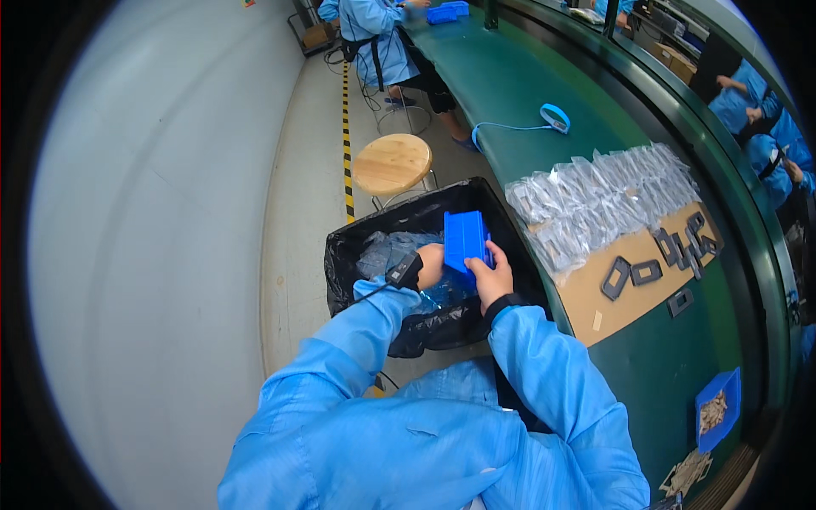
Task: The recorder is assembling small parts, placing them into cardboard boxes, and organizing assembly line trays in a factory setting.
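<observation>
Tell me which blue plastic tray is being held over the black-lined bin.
The upturned blue plastic tray, gripped by both hands; the other blue tray sits on the green bench, holding small parts.

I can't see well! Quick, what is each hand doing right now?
Left hand: closed on the blue tray, over the black bin.
Right hand: closed on the same tray.

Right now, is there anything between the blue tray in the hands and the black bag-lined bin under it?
Nothing visible. Both hands, left hand and right hand, hold the blue tray directly over the open black-lined bin; only clear plastic scraps lie inside, below the tray.
</observation>
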{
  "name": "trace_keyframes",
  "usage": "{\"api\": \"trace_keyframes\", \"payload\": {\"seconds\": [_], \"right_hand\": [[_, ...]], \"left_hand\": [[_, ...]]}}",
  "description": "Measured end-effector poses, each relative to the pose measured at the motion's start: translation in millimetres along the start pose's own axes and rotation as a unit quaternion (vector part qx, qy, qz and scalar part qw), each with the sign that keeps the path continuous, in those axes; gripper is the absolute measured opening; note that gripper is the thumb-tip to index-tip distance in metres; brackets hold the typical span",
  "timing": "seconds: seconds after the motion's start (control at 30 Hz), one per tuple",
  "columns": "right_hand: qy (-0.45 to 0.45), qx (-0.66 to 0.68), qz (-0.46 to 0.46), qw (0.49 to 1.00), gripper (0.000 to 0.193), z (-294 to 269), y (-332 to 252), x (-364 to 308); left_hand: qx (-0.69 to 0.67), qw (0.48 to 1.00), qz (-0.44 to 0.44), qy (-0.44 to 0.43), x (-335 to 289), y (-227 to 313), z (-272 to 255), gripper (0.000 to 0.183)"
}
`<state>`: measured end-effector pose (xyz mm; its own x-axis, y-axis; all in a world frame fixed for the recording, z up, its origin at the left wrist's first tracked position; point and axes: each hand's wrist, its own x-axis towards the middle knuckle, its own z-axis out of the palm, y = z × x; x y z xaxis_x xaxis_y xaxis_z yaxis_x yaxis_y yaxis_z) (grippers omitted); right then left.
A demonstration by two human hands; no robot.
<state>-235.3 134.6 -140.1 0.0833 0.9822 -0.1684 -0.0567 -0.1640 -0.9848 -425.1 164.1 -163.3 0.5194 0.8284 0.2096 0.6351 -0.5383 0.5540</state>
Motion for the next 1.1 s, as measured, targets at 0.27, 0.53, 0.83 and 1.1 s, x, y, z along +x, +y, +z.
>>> {"api": "trace_keyframes", "payload": {"seconds": [0.27, 0.53, 0.83, 1.1], "right_hand": [[0.058, 0.137, 0.034, 0.988, 0.067, 2, -31, -10], [0.037, 0.216, 0.106, 0.970, 0.065, 7, -35, 1], [0.016, 0.245, 0.138, 0.959, 0.055, -8, -40, -21], [-0.030, 0.262, 0.149, 0.953, 0.052, -13, -44, -25]], "left_hand": [[0.191, 0.941, -0.215, -0.178, -41, -36, -23, 0.051], [0.089, 0.958, -0.271, 0.016, -33, -16, -74, 0.020], [0.167, 0.947, -0.270, -0.049, -55, 9, -29, 0.046], [0.158, 0.956, -0.245, -0.012, -66, 5, -19, 0.016]]}}
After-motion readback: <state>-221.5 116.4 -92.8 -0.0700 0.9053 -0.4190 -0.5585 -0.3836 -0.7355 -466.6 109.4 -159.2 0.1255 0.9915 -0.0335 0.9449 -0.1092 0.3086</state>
